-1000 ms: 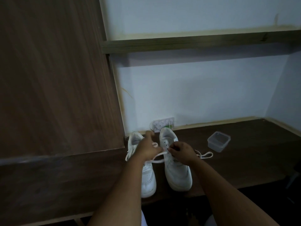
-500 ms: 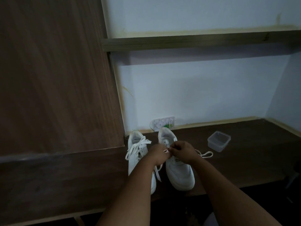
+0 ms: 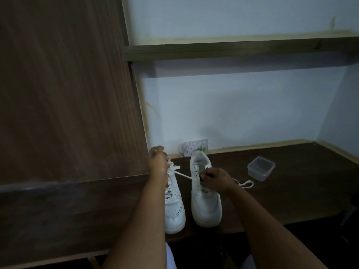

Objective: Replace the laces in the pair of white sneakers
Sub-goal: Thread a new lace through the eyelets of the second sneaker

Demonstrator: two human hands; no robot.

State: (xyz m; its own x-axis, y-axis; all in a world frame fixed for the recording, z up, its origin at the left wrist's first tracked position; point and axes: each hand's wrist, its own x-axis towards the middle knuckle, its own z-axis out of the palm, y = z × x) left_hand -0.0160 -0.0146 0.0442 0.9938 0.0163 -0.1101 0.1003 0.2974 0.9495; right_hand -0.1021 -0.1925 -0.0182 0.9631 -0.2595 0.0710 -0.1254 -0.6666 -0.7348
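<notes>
Two white sneakers side by side on the dark table (image 3: 291, 191), toes toward the near edge, heels toward the far wall. Left sneaker (image 3: 173, 206) partly hidden behind the left forearm; right sneaker (image 3: 204, 199) in full view, eyelet rows mostly bare.

White lace (image 3: 184, 176) stretched taut from the right sneaker's eyelets up and to the left, long axis running diagonally toward the far left. Left hand (image 3: 157, 164) raised over the heel of the left sneaker, fingers curled round the lace's free end, drawing it out. Right hand (image 3: 214, 180) resting on the tongue of the right sneaker, fingers pinched together at the eyelet where the lace emerges. A slack loop of lace (image 3: 245, 184) lying on the table just right of the right sneaker.

Judged step: pulling the lace through an eyelet of the right sneaker. Judged progress: right sneaker only started. Next threading point directly under the right hand's fingers, hence right hand nearer; lace tip held far left and due back across the shoe to the right.

Clear plastic container (image 3: 261, 168) on the table, right of the shoes. Small patterned packet (image 3: 191, 149) against the wall behind the right sneaker.
</notes>
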